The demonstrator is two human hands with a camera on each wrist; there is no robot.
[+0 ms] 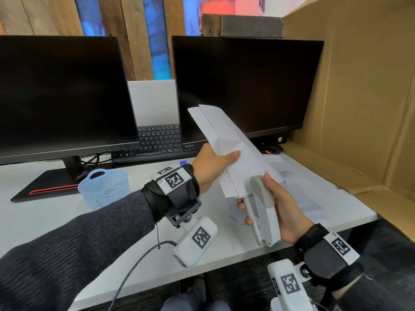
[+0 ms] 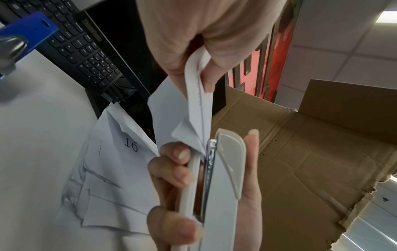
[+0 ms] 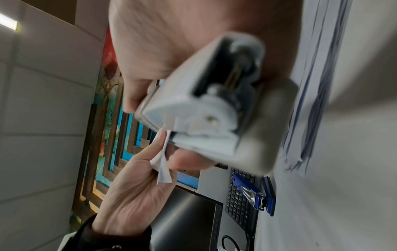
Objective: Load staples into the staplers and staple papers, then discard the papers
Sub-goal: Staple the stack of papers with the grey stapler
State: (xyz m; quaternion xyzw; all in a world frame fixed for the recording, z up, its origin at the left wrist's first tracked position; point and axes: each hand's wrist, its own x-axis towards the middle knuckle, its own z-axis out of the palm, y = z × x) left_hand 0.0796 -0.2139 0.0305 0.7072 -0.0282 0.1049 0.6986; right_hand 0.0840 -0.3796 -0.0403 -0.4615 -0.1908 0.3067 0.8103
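Note:
My left hand (image 1: 215, 162) pinches a folded bundle of white papers (image 1: 226, 144), thumb on top, and holds it up in front of the right monitor. The bundle's lower corner sits inside the mouth of a white and grey stapler (image 1: 262, 207), which my right hand (image 1: 280, 207) grips above the desk edge. In the left wrist view the paper corner (image 2: 197, 135) lies between the stapler (image 2: 223, 178) base and its metal magazine. The right wrist view shows the stapler's hinge end (image 3: 199, 108) close up and blurred. A blue stapler (image 3: 255, 195) lies on the desk by the keyboard.
Loose papers (image 1: 298, 189) are spread on the white desk (image 1: 56, 212) at the right. A large cardboard box (image 1: 363, 108) stands open at the right edge. Two dark monitors (image 1: 242, 86), a keyboard (image 1: 157, 140) and a light blue mesh basket (image 1: 104, 187) fill the back and left.

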